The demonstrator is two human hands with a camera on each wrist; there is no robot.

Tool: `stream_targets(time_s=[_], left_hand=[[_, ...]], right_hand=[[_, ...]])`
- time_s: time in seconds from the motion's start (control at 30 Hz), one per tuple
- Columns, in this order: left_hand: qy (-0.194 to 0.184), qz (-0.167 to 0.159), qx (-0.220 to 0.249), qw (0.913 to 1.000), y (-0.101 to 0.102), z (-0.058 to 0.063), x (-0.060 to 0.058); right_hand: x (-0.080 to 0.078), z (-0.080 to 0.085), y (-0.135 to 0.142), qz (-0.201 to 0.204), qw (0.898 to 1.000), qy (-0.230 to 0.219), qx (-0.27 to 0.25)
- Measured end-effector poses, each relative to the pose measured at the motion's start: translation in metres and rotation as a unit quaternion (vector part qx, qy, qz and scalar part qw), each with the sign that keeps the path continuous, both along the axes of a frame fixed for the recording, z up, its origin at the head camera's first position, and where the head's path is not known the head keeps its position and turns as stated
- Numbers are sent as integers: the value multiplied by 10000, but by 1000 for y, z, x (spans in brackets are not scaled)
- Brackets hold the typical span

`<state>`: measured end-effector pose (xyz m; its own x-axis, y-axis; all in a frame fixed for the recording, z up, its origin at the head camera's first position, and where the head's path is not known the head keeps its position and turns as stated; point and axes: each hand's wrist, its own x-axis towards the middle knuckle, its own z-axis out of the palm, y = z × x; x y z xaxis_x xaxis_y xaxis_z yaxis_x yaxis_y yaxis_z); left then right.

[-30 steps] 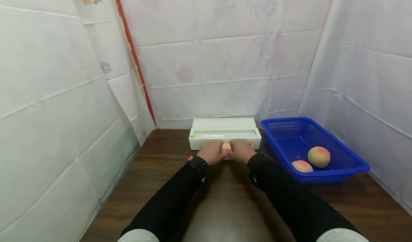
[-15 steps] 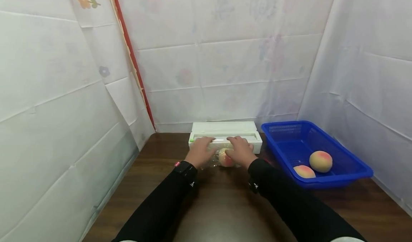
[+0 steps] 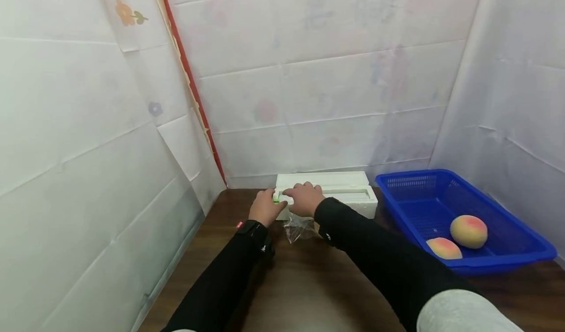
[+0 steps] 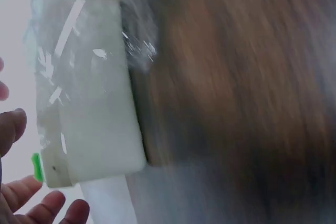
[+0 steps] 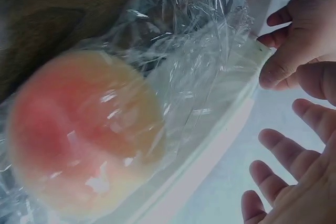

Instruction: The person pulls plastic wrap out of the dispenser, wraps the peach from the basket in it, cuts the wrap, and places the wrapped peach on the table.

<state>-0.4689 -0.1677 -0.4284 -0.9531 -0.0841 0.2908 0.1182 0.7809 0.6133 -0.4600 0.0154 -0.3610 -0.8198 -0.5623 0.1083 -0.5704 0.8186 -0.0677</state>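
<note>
My left hand (image 3: 263, 208) is at the left end of a white cling film dispenser box (image 3: 359, 208). One of its fingers touches the green slider (image 4: 37, 167) there, while the thumb stands apart from it. My right hand (image 3: 304, 199) is over the left part of the box, fingers spread and holding nothing. Crumpled clear cling film (image 3: 297, 228) hangs over the box front onto the table. A pink and yellow peach (image 5: 86, 135) lies under the film against the box; my right wrist mostly hides it in the head view.
A blue plastic basket (image 3: 397, 214) stands at the right with two peaches (image 3: 469, 231) inside. The brown wooden table (image 3: 291, 283) meets white sheeting (image 3: 318, 87) at the back and sides. The box lid (image 3: 324, 178) is raised behind the box.
Both hands have left the wrapped peach. The left moved to the box's left end, and the right moved leftward above the box. The film now spreads loosely beside the peach.
</note>
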Motion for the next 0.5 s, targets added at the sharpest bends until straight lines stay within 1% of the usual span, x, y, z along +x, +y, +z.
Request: stream_targets(time_s=[0.1, 0.2, 0.27, 0.4, 0.5], left_hand=[[-63, 53, -144, 9999, -8, 1, 3], [-97, -81, -209, 9997, -13, 2, 2], [-145, -135, -176, 9996, -14, 1, 2], [-166, -80, -1, 9998, -14, 0, 3], [-156, 21, -63, 9999, -16, 1, 3]], right_hand=[[-5, -2, -15, -37, 9999, 42, 124], [-6, 2, -21, -121, 9999, 81, -47], [-4, 2, -23, -134, 9996, 169, -156], [-3, 3, -30, 43, 9987, 342, -388], [-6, 0, -39, 182, 9980, 414, -445]])
